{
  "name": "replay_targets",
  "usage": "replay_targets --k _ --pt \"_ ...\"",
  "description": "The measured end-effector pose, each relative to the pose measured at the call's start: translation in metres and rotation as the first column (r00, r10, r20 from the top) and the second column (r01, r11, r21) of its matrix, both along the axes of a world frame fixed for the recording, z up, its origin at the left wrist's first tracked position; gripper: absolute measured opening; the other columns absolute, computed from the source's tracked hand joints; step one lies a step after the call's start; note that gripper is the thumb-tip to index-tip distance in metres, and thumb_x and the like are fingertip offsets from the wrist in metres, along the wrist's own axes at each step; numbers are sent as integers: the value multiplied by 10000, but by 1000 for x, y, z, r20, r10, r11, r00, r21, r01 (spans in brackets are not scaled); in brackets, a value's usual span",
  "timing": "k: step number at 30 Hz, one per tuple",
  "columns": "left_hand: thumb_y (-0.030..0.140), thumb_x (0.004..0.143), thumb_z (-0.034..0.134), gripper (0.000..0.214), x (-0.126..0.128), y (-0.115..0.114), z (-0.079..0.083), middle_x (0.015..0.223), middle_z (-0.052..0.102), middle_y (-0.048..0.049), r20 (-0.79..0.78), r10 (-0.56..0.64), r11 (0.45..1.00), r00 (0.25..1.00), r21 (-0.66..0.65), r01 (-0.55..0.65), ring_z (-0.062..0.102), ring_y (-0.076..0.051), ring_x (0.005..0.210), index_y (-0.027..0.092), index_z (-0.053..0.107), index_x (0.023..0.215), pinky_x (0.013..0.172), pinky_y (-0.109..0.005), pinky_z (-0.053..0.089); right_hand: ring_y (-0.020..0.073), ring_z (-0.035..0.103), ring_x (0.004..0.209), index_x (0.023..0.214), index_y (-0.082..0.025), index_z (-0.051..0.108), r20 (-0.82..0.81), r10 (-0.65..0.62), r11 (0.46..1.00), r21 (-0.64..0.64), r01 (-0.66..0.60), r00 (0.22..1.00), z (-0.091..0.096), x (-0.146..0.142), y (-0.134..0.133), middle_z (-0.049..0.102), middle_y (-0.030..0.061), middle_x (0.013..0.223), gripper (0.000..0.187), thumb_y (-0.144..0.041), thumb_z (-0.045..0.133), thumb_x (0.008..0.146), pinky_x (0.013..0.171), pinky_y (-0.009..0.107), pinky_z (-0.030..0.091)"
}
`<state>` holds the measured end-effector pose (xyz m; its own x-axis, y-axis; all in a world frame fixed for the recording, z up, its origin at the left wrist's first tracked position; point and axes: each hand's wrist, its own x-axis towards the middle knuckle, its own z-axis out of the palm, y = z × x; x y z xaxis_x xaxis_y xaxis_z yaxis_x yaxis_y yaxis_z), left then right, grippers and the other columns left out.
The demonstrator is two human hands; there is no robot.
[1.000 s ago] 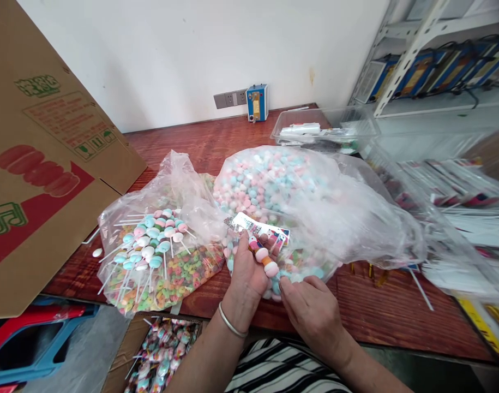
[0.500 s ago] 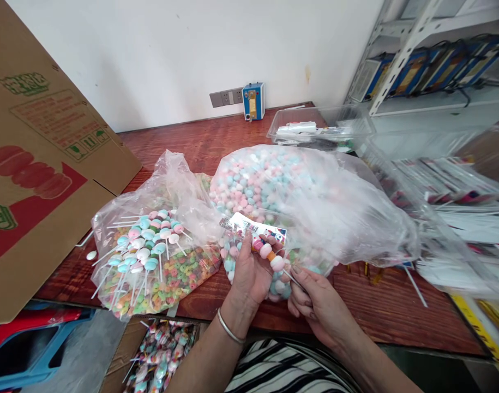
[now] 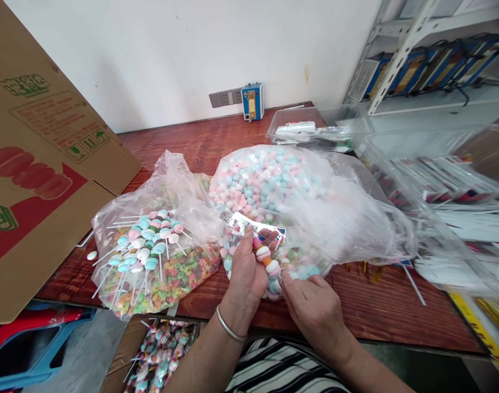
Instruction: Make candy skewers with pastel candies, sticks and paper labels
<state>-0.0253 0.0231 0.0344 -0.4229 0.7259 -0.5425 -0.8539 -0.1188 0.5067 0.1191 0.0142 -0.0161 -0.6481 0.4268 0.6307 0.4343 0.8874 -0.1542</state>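
My left hand (image 3: pixel 249 270) is closed round a candy skewer (image 3: pixel 266 261), with pale marshmallows and orange rings, sitting in a clear printed wrapper (image 3: pixel 259 226). The wrapper's white top reaches out past my left fingers. At the lower end of the skewer, my right hand (image 3: pixel 314 305) is curled with thumb and forefinger pinched; its fingers hide the stick. Behind both hands lies a big clear bag of pink, white and blue marshmallows (image 3: pixel 253 180). To the left, several marshmallow sticks (image 3: pixel 145 245) rest on a bag of coloured candy rings (image 3: pixel 192 273).
A tall cardboard box (image 3: pixel 48 153) stands at the left. Below the table edge is a carton of wrapped candy skewers (image 3: pixel 161 355). Clear plastic bins (image 3: pixel 320 117) hold wrappers and sticks at the back and right. A blue device (image 3: pixel 253 102) stands by the wall sockets.
My right hand has turned over and come closer to the skewer's lower end, covering the stick that showed before. The skewer hangs slightly steeper in my left hand.
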Motion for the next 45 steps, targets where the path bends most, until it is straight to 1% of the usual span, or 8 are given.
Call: replay_targets --k 4,8,18,21,27,38,41,45 --pt "318 864 622 198 7 -7 -6 753 669 -51 -85 -75 994 994 74 81 669 -146 697 132 625 797 688 -267 553 132 509 550 914 -153 674 -140 -25 925 -380 -31 990 5 -2 1 606 13 619 210 -195 474 959 580 271 370" --pt "355 852 630 230 13 -17 -13 763 685 -68 -73 -247 957 966 136 255 677 -176 759 130 630 805 723 -289 549 119 437 524 761 -191 589 -336 -185 390 -888 -245 924 8 -6 0 493 -27 579 333 -419 452 962 493 230 348" --pt "296 837 664 187 -15 -3 -14 888 675 -35 69 -146 932 987 343 114 666 -172 889 175 656 979 877 -350 534 52 168 388 825 -163 610 -443 -391 -237 -799 -553 807 7 -8 -3 238 -130 432 360 -521 596 860 423 208 196" --pt "251 845 654 126 -13 5 -12 654 560 27 121 -107 956 987 284 68 609 -100 647 153 624 773 853 -319 542 68 226 381 843 -171 619 -433 -304 -83 -875 -476 849 9 -6 -2 302 -110 440 353 -492 498 927 436 219 276" --pt "364 904 555 320 -9 9 1 615 544 0 216 -54 995 975 95 34 594 -116 584 148 535 668 769 -356 577 139 524 558 1004 -121 683 -155 54 932 -348 -106 986 5 1 4 665 44 657 206 -164 491 943 594 273 381" --pt "394 855 605 281 -3 -3 -7 658 613 -18 -147 -254 948 956 159 276 639 -161 642 152 588 712 708 -322 543 136 510 524 1042 -115 658 -87 2 988 -155 -15 996 12 6 7 612 15 589 179 -159 519 937 575 294 363" --pt "444 872 553 315 -8 -8 -8 774 653 -63 -34 -364 891 931 278 359 657 -203 734 160 603 746 724 -363 542 122 486 519 931 -165 632 -247 -114 711 -697 -94 962 15 4 7 583 3 619 216 -285 458 974 517 255 361" --pt "462 894 497 378 -13 -11 -11 865 675 -93 5 -416 848 909 363 386 663 -220 812 141 638 754 801 -383 521 68 190 378 850 -200 531 -386 -322 -80 -899 -432 864 17 0 7 271 -115 467 309 -491 473 933 381 203 219"
